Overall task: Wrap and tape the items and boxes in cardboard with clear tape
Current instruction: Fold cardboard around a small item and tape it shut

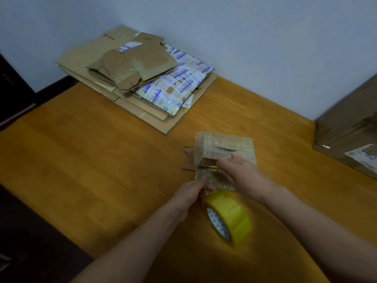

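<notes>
Head view: parcel (225, 142) touches hands (190, 194) (237, 170) holding tape (229, 216), cutter (208, 166).

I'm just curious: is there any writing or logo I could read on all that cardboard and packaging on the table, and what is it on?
"PICO" (probably; small and seen at an angle), beside a round logo, on the flattened cardboard sheet.
Blue print on the white taped package: too blurred to read.
Label on the box at right: blurred.
Reddish marks on the small cardboard piece: unreadable.
</notes>
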